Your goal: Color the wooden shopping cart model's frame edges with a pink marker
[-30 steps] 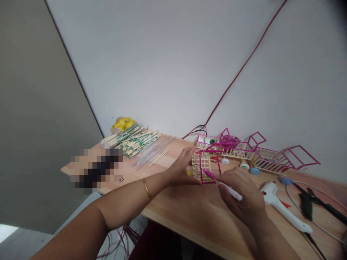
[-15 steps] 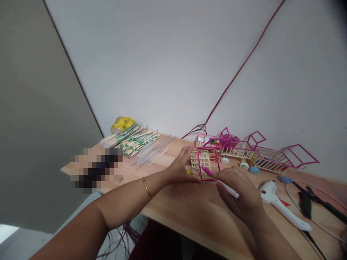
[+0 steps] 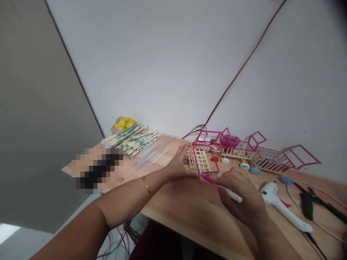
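My left hand (image 3: 181,164) is closed round the left side of a small stick frame (image 3: 204,160), made of pale wooden sticks in a grid with magenta-painted edges. In my right hand (image 3: 242,189) is a paintbrush (image 3: 230,194) with a white handle and a magenta-coated end. The brush tip touches or nearly touches the lower left corner of the frame; which of the two I cannot tell. Behind it stand more stick frames with magenta edges (image 3: 271,159), and a tub of magenta paint (image 3: 230,141) sits among them.
A white glue gun (image 3: 287,209) lies right of my right hand, beside dark-handled tools (image 3: 307,204) and a cable. Paint lids (image 3: 255,170) dot the table (image 3: 189,209). Bundled sticks (image 3: 141,142) and a yellow packet (image 3: 124,125) lie at the back left, with loose sticks (image 3: 159,156) nearer.
The held frame has tilted, showing more of its grid. The brush tip has moved down along the magenta edge to the lower corner. Both hands keep their hold.
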The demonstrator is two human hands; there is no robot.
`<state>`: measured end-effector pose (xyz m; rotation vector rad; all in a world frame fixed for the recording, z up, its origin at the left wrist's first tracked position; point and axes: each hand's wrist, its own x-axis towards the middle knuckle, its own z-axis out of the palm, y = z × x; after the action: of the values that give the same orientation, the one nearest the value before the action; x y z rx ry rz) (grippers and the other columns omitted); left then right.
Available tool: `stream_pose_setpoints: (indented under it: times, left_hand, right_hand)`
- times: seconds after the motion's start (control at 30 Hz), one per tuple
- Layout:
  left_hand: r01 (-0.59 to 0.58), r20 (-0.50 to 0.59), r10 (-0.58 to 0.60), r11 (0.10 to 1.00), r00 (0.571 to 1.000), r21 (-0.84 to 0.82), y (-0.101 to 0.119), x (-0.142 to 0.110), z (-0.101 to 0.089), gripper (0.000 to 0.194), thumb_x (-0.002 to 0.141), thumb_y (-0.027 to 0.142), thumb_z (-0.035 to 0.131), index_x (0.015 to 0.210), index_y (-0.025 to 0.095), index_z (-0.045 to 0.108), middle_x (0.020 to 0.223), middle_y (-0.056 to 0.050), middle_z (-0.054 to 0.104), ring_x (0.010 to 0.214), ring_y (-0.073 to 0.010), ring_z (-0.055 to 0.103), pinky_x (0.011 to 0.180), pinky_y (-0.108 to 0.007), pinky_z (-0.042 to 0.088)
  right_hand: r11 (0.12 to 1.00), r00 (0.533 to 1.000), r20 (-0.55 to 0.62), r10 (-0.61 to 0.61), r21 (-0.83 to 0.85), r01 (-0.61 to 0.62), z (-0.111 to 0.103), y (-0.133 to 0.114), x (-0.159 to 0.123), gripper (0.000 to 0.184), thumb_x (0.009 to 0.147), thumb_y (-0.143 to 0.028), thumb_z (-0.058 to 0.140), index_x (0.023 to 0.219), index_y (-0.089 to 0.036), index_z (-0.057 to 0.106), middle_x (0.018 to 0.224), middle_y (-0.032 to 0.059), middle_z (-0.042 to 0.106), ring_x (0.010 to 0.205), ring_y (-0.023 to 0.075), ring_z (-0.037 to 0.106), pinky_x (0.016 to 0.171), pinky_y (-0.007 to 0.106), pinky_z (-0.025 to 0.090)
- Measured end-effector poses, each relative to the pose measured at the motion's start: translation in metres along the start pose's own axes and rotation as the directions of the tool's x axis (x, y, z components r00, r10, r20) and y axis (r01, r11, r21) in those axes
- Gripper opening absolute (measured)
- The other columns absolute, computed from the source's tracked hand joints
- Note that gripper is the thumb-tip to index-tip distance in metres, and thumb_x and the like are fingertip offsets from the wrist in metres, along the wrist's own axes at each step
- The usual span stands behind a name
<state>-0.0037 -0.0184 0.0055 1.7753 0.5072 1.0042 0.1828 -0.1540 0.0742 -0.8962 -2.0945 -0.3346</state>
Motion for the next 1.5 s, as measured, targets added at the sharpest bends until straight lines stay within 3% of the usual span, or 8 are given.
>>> stream_pose_setpoints:
  times: [0.3,0.53,0.67,0.8,0.9,1.13,1.27,1.5]
  left_hand:
    - [0.015,0.018,-0.014,0.998,1.000,-0.069,-0.004,0.000,0.000,0.138,0.043,0.030,0.097,0.155,0.032,0.018,0.159,-0.016,0.014,0.137,-0.0381,0.046,0.107,-0.052,0.050]
    - [0.046,0.059,-0.038,0.988,0.998,-0.145,0.005,0.000,0.000,0.137,0.043,0.028,0.096,0.155,0.033,0.018,0.159,-0.016,0.015,0.131,-0.0362,0.053,0.104,-0.050,0.052]
    - [-0.066,0.093,0.068,0.998,0.993,-0.020,0.005,-0.002,0.001,0.134,0.043,0.032,0.096,0.154,0.029,0.021,0.157,-0.016,0.022,0.138,-0.0370,0.043,0.109,-0.051,0.048]
    - [-0.193,0.127,0.174,0.968,0.976,0.158,0.004,-0.002,0.002,0.136,0.044,0.038,0.096,0.155,0.026,0.019,0.153,-0.016,0.029,0.144,-0.0384,0.032,0.118,-0.057,0.035]
    - [-0.232,0.151,0.204,0.951,0.967,0.203,0.003,-0.003,0.003,0.137,0.043,0.041,0.096,0.155,0.025,0.019,0.152,-0.017,0.031,0.144,-0.0392,0.031,0.120,-0.059,0.031]
    - [-0.171,0.174,0.156,0.982,0.972,0.077,0.002,-0.007,0.008,0.136,0.044,0.046,0.095,0.155,0.026,0.019,0.153,-0.018,0.027,0.143,-0.0382,0.034,0.112,-0.056,0.044]
    - [-0.188,0.186,0.171,0.979,0.968,0.079,0.004,-0.008,0.010,0.136,0.043,0.043,0.097,0.154,0.025,0.021,0.152,-0.018,0.028,0.145,-0.0392,0.032,0.112,-0.056,0.044]
    - [-0.142,0.157,0.149,0.988,0.976,-0.057,0.003,-0.009,0.011,0.134,0.044,0.040,0.097,0.154,0.027,0.021,0.154,-0.017,0.024,0.142,-0.0382,0.039,0.111,-0.053,0.047]
  right_hand:
    - [1.000,1.000,-0.025,0.002,-0.013,-0.002,0.002,0.001,0.001,0.016,0.087,-0.014,0.056,0.099,-0.022,0.062,0.078,0.0006,0.067,0.070,0.0140,0.062,0.068,0.031,0.044]
    - [0.999,0.997,-0.065,0.040,0.011,-0.040,0.000,0.005,-0.006,0.015,0.087,-0.014,0.056,0.098,-0.022,0.063,0.077,0.0006,0.066,0.070,0.0147,0.060,0.071,0.033,0.044]
    - [0.994,0.982,-0.161,0.094,-0.033,-0.101,0.000,0.010,-0.012,0.022,0.087,-0.014,0.058,0.106,-0.022,0.065,0.083,0.0034,0.066,0.079,0.0183,0.060,0.075,0.035,0.045]
    - [0.989,0.977,-0.188,0.105,-0.081,-0.122,0.002,0.011,-0.013,0.028,0.086,-0.015,0.060,0.112,-0.023,0.066,0.086,0.0044,0.067,0.081,0.0194,0.060,0.076,0.036,0.045]
    - [0.986,0.972,-0.208,0.105,-0.104,-0.129,0.004,0.011,-0.013,0.027,0.086,-0.016,0.062,0.111,-0.023,0.067,0.087,0.0047,0.068,0.082,0.0194,0.061,0.076,0.035,0.045]
    - [0.979,0.970,-0.208,0.128,-0.133,-0.158,0.010,0.013,-0.015,0.026,0.087,-0.019,0.062,0.111,-0.023,0.067,0.092,0.0061,0.069,0.087,0.0210,0.063,0.080,0.037,0.046]
    - [0.976,0.972,-0.192,0.135,-0.142,-0.164,0.012,0.015,-0.016,0.025,0.087,-0.020,0.062,0.112,-0.023,0.068,0.092,0.0064,0.069,0.087,0.0215,0.063,0.081,0.037,0.046]
    - [0.964,0.961,-0.234,0.144,-0.187,-0.190,0.010,0.017,-0.016,0.023,0.088,-0.021,0.062,0.110,-0.024,0.068,0.092,0.0052,0.072,0.084,0.0203,0.064,0.078,0.035,0.046]
